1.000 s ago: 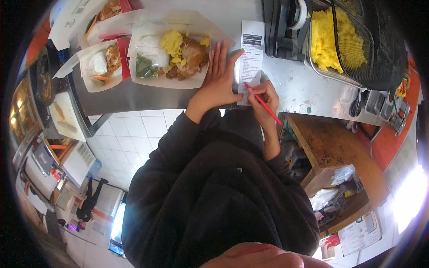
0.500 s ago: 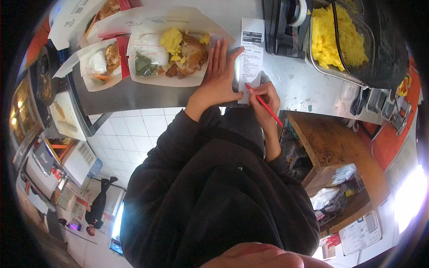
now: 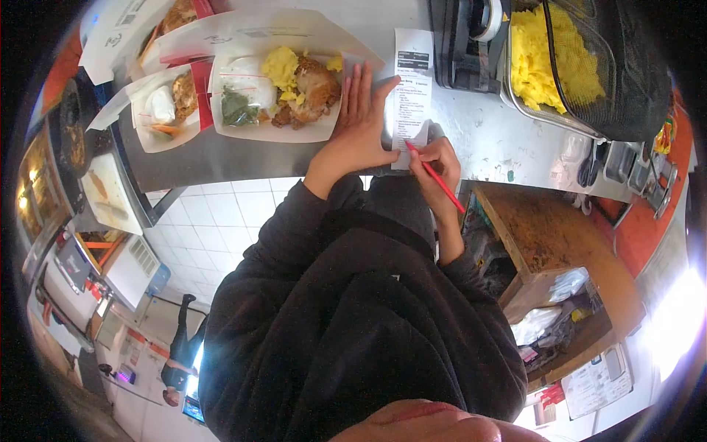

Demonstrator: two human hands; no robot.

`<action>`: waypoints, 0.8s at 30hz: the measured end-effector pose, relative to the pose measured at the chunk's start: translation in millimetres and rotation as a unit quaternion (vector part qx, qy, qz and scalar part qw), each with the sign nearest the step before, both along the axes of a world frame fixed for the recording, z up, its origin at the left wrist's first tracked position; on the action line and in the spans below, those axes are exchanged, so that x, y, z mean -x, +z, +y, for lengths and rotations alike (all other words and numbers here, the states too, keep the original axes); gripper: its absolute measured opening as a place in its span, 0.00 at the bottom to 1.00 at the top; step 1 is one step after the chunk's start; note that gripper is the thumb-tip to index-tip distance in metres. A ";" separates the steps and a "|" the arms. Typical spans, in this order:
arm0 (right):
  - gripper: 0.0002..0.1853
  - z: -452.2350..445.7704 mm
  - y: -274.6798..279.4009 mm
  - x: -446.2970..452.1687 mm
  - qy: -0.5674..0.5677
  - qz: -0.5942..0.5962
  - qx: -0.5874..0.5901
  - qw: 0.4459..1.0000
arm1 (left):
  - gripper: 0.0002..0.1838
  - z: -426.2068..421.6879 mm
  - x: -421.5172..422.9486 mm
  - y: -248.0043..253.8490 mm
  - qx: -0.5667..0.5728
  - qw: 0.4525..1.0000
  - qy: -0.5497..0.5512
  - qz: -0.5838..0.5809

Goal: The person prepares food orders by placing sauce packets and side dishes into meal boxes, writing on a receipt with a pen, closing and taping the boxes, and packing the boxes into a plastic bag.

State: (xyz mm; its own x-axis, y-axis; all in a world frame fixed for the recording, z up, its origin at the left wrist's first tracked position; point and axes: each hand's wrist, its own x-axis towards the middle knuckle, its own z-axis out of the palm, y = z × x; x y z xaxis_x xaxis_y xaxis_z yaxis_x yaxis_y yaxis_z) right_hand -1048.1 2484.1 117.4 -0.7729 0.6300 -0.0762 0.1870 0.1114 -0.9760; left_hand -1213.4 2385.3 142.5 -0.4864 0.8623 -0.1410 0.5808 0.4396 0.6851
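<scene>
A long printed receipt lies on the steel counter in front of me. My left hand is spread flat, its fingertips and thumb at the receipt's left edge. In my right hand is a red pen, its tip on the lower part of the receipt. Just left of my left hand stands an open paper food box with fried chicken, yellow scrambled-egg-like food, a white wrapped packet and a small bag of greens.
More open food boxes stand at the left. A black tape dispenser sits beyond the receipt. At the right, a metal tray holds yellow food beside a black mesh basket. Below is a wooden shelf. Another person stands far off, lower left.
The pen tip has shifted slightly down the receipt. My left hand stays in place. The distant person has moved to the right.
</scene>
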 end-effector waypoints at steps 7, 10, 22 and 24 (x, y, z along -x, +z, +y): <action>0.12 6.1 12.2 -0.1 0.067 -0.003 -0.071 0.995 | 0.59 -0.1 -1.4 -0.6 0.003 1.000 0.001 -0.005; 0.12 1.9 5.5 -5.8 0.031 0.001 -0.017 0.999 | 0.58 0.2 -0.1 0.0 0.000 1.000 0.003 -0.006; 0.10 3.9 21.6 -5.8 -0.045 -0.037 0.001 0.998 | 0.58 -0.6 -1.5 0.7 0.004 1.000 -0.001 -0.012; 0.09 13.1 54.7 13.4 -0.130 0.046 0.044 0.989 | 0.58 2.0 2.6 4.2 0.011 1.000 -0.002 -0.010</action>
